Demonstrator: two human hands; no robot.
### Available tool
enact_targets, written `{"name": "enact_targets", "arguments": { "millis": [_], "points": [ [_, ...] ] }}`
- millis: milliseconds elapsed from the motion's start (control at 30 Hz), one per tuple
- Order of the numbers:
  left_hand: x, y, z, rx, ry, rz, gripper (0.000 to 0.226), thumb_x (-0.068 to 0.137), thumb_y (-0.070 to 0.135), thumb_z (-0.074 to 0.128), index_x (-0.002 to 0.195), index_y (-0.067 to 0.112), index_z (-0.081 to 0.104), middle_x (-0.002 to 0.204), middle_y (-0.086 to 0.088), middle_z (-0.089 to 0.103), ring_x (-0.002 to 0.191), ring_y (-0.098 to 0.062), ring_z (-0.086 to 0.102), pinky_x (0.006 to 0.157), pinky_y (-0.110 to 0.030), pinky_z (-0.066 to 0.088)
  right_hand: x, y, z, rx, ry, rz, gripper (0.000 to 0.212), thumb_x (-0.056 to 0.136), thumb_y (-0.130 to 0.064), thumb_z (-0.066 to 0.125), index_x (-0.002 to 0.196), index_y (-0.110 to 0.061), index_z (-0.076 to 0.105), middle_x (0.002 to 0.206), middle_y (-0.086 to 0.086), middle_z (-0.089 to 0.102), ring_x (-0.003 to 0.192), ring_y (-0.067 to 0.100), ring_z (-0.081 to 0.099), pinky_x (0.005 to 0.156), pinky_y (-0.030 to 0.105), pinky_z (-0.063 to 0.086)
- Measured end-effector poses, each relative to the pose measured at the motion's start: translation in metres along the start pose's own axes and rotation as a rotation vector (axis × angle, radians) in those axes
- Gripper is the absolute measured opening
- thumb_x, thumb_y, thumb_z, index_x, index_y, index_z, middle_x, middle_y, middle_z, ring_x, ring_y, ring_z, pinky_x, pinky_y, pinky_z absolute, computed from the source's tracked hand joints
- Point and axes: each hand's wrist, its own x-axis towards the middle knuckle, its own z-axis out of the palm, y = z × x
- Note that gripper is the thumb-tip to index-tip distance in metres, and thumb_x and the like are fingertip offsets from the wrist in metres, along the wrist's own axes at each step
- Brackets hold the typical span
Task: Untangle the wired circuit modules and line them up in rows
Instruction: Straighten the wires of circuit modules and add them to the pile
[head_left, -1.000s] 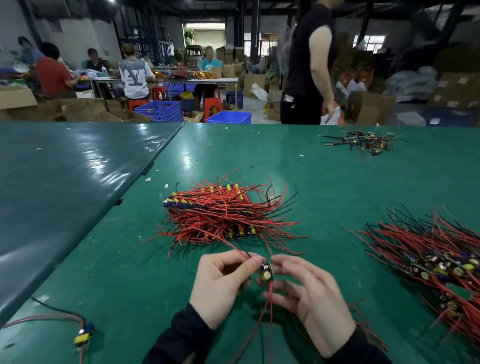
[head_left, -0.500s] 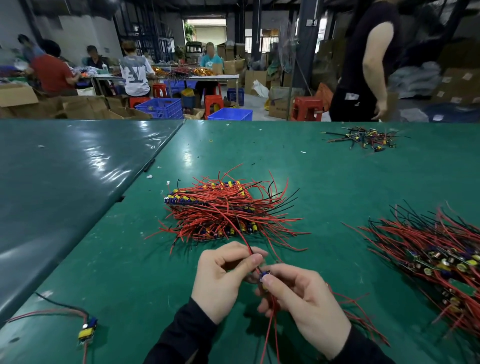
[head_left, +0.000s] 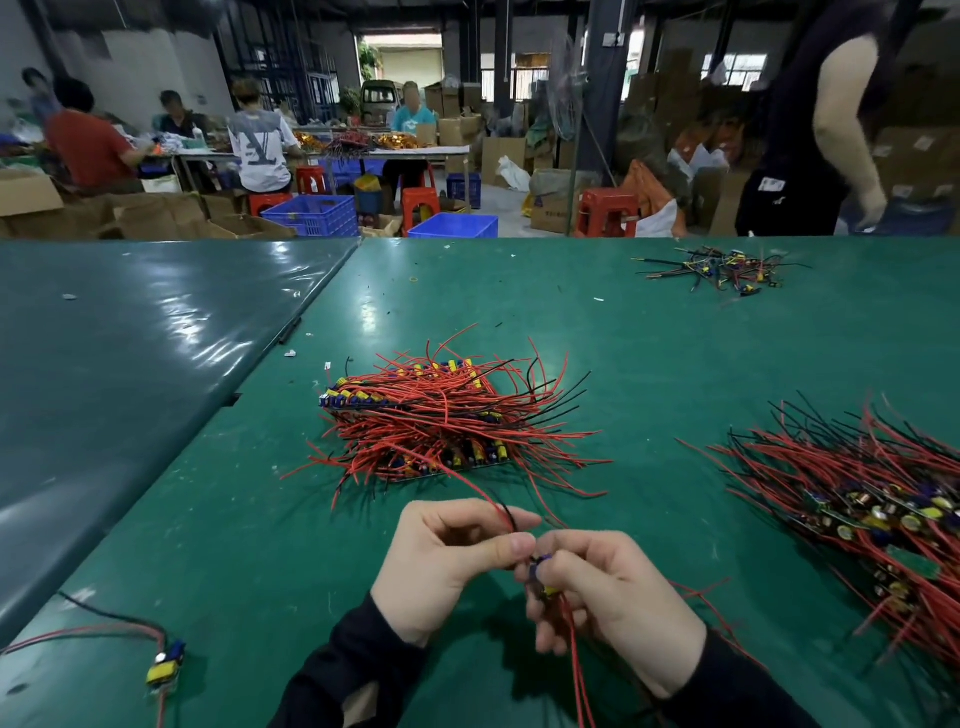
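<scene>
A stray module (head_left: 165, 667) is lying at the green table's (head_left: 649, 338) near left edge; the lined-up stack (head_left: 441, 421) is sitting mid-table. Below it the left hand (head_left: 441, 566) is pinching red and black wires (head_left: 506, 517) while the right hand (head_left: 608, 592) is gripping a small module (head_left: 540, 569) (mostly hidden by fingers). A tangled pile (head_left: 872, 499) is lying far right.

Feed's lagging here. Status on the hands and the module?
Both hands, left and right, pinch one wired module. Its red wires trail toward the lined-up stack. Tangled pile waits right. Nothing blocking.
</scene>
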Motion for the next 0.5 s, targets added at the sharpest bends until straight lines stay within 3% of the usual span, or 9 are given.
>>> {"name": "enact_targets", "arguments": {
  "millis": [67,133,200,333,500],
  "points": [
    [-0.0007,0.0000,0.0022,-0.080,-0.032,-0.041,0.016,0.060,0.006,0.083,0.074,0.012,0.078,0.065,-0.005,0.069,0.056,-0.010,0.061,0.058,-0.018,0.049,-0.0009,-0.0011,0.0019,0.005,-0.008,-0.023,0.015,0.069,-0.018,0.053,0.060,-0.011,0.062,0.048,0.010,0.054,0.035,0.020,0.053,0.036,0.020,0.039],
    [-0.0018,0.0027,0.0028,-0.195,-0.112,-0.106,0.014,0.068,0.014,0.082,0.080,0.008,0.077,0.070,-0.006,0.071,0.061,-0.013,0.065,0.060,-0.021,0.052,-0.0010,0.0003,0.0038,0.011,-0.028,-0.079,0.027,0.079,-0.026,0.064,0.055,-0.014,0.062,0.046,0.008,0.052,0.035,0.019,0.052,0.037,0.021,0.039],
    [-0.0027,0.0043,0.0002,-0.240,-0.172,-0.175,0.031,0.064,0.028,0.082,0.084,0.005,0.076,0.069,-0.006,0.070,0.060,-0.016,0.065,0.062,-0.026,0.053,-0.0019,0.0018,0.0058,-0.007,-0.058,-0.123,0.032,0.083,-0.031,0.064,0.056,-0.015,0.062,0.046,0.006,0.052,0.037,0.017,0.054,0.038,0.021,0.039],
    [-0.0027,0.0050,-0.0024,-0.259,-0.158,-0.237,0.015,0.068,0.016,0.071,0.080,0.008,0.076,0.061,-0.005,0.063,0.051,-0.015,0.055,0.057,-0.024,0.050,-0.0044,0.0002,0.0060,-0.044,-0.130,-0.146,0.025,0.084,-0.028,0.057,0.065,-0.015,0.068,0.049,0.004,0.056,0.042,0.015,0.058,0.040,0.018,0.038],
    [-0.0032,0.0043,0.0007,-0.207,-0.138,-0.142,0.005,0.074,0.005,0.073,0.069,0.005,0.073,0.068,-0.008,0.067,0.049,-0.016,0.055,0.051,-0.022,0.048,-0.0040,-0.0013,0.0011,-0.118,-0.086,-0.121,0.025,0.083,-0.026,0.063,0.065,-0.010,0.070,0.044,0.006,0.055,0.037,0.015,0.056,0.039,0.019,0.034]
  ]
}}
